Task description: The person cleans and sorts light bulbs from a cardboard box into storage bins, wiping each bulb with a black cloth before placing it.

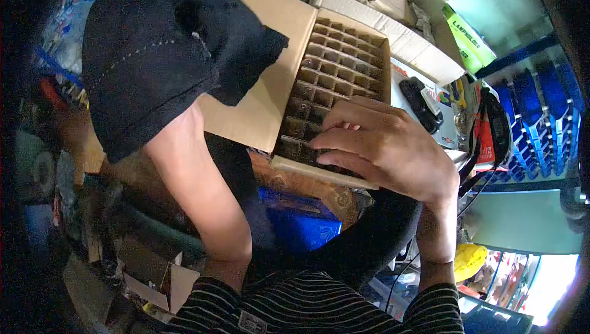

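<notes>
An open cardboard box (385, 57) stands tilted before me, split by a grid of cardboard dividers (335, 57) into many small compartments. Over its near end, my right hand (384, 143) is bent, with thumb and fingertips drawn together at the compartments; what they grip, if anything, is hidden. A large black cloth item (153, 57) with a dotted line of stitching covers my left hand, so only the wrist (178, 131) and forearm show below it. The cloth also hides part of the box's wide flap (239, 119).
Another cardboard box (393, 17) sits behind, near a green lampholder carton (470, 39). At right are a black object with a label (424, 103), blue storage bins (541, 106) and a yellow item (470, 261). Below the box is a blue object (301, 226).
</notes>
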A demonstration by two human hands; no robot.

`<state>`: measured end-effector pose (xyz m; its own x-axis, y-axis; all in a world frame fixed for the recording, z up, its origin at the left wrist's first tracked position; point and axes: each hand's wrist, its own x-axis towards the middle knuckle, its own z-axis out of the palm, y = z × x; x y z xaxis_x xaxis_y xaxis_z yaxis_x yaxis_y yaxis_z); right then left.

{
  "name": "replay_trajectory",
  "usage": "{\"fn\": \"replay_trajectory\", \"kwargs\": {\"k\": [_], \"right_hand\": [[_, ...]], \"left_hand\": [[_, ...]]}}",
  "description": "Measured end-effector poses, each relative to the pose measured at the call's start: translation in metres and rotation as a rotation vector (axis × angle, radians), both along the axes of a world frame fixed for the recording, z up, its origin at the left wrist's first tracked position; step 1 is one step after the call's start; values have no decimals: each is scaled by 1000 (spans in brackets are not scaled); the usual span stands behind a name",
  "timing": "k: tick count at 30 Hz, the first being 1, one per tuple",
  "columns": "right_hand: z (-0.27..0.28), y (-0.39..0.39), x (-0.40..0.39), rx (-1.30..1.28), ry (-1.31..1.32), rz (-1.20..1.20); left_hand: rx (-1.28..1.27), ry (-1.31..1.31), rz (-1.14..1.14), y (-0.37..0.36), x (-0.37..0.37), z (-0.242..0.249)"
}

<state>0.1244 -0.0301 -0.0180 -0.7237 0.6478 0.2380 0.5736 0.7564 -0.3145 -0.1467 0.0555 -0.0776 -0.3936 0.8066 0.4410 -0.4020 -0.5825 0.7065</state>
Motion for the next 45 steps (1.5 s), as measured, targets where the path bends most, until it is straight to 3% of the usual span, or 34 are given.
{"fn": "replay_trajectory", "kwargs": {"k": [4, 7, 10, 13, 19, 23, 27, 32, 35, 45], "right_hand": [[10, 1, -9, 96, -37, 111], [12, 1, -10, 13, -52, 90], [5, 9, -3, 6, 131, 119], [23, 20, 13, -171, 243, 82], [33, 23, 32, 68, 844, -172], [14, 20, 24, 6, 1107, -206], [16, 9, 23, -180, 1148, -303], [15, 8, 26, -56, 1014, -339], [21, 1, 26, -164, 1010, -410], [19, 4, 34, -16, 1037, -190]], "left_hand": [[10, 11, -8, 2, 2, 1], [3, 47, -16, 0, 6, 3], [-5, 77, -35, -5, 14, 2], [-18, 119, -37, -8, 17, 4], [-28, 250, -83, -10, 35, 6], [-29, 431, -131, -17, 54, 8], [-3, 594, -175, -24, 71, 12], [34, 711, -201, -30, 87, 16], [55, 749, -203, -31, 92, 17], [89, 778, -201, -29, 101, 23]]}}
